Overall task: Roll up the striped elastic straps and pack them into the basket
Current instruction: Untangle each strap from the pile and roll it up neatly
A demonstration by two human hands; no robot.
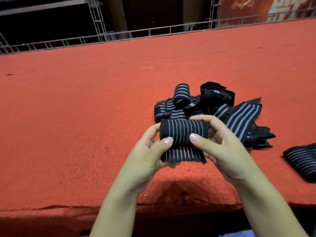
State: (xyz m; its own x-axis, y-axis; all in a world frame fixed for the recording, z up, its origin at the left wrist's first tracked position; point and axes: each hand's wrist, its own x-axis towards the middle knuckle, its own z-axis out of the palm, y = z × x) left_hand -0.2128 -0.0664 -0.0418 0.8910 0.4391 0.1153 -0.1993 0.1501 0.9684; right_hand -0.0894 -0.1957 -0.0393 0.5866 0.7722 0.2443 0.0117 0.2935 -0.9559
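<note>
At the centre of the frame, the left hand [147,151] and right hand [220,147] pinch a partly rolled striped strap [183,132] from either end, its loose tail hanging below. Behind it, a heap of unrolled straps [213,106] (black, pale-striped) lies on the red table [77,108]; more rolled straps [302,159] sit at the right edge.

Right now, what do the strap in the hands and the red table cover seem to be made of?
Strap: apparently woven elastic fabric, matte black with pale stripes; its free end looks frayed. Red table cover: probably felt or short-pile carpet, matte with a fuzzy nap.
</note>
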